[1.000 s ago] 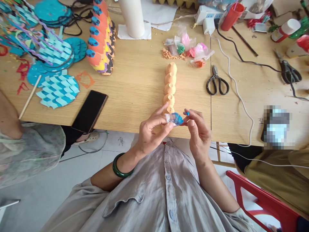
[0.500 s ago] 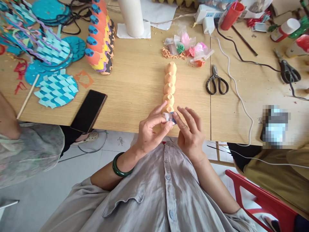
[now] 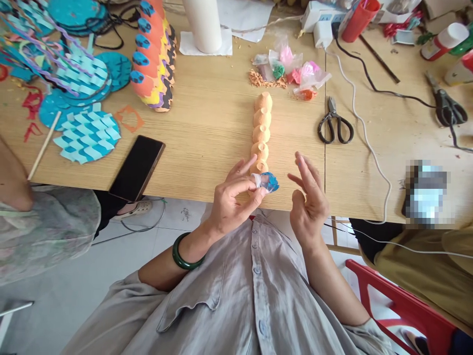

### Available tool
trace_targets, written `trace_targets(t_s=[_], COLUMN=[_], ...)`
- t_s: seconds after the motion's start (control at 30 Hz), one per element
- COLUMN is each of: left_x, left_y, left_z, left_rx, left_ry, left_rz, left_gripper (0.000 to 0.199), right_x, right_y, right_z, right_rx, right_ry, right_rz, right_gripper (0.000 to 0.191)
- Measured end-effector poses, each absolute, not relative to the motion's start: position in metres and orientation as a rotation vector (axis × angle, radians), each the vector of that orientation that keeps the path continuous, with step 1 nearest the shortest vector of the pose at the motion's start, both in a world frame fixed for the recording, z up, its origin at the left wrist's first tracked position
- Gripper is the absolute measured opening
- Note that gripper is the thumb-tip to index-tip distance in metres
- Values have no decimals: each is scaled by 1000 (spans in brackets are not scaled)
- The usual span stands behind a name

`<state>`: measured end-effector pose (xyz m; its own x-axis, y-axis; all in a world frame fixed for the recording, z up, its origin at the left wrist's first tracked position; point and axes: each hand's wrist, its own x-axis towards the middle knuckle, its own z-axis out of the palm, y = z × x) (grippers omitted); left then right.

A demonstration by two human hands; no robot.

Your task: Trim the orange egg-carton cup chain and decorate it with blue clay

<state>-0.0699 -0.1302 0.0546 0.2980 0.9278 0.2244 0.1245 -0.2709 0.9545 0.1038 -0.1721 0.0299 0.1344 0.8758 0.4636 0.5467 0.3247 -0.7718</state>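
Observation:
My left hand (image 3: 233, 201) pinches a small clear plastic bag of blue modelling clay (image 3: 271, 182) between thumb and fingers at the table's front edge. Just beyond it lies a strip of pale orange bumps (image 3: 261, 133), like a piece of egg carton, running away from me. My right hand (image 3: 309, 209) hovers to the right of the bag, apart from it, its fingers stretched out and nothing visible in them. Further back are small plastic bags of pink, green and red clay (image 3: 307, 74) beside orange shavings (image 3: 266, 79).
Black-handled scissors (image 3: 334, 125) lie to the right, a phone (image 3: 137, 167) to the left. A painted segmented piece (image 3: 153, 59) and blue paper-scaled discs (image 3: 88, 134) stand at the left. A white cable (image 3: 364, 133) crosses the table. People sit on both sides.
My right hand has drawn away from the bag to the right, its fingers leaving the blue clay. More of the blue clay shows now. My left hand stays almost in place, still holding the bag.

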Motion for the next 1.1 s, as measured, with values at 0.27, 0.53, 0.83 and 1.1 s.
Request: trace_targets(t_s=[0.27,0.53,0.83,1.1], left_x=[-72,-71,-74,-75], left_y=[-131,-132,-129,-127], left_z=[55,57,54,56], left_rx=[1556,1608,1734,1700], left_ry=[979,958,900,880], left_rz=[1047,1061,1054,1044], left_gripper=[22,24,22,22], right_x=[105,112,112,111], right_y=[-172,-164,-160,-167], right_z=[39,49,40,38], right_rx=[-1277,-1300,-1177,-1121], right_ry=[-1420,-1673,-1580,-1420], right_rz=[641,435,564,844], right_gripper=[46,24,11,34])
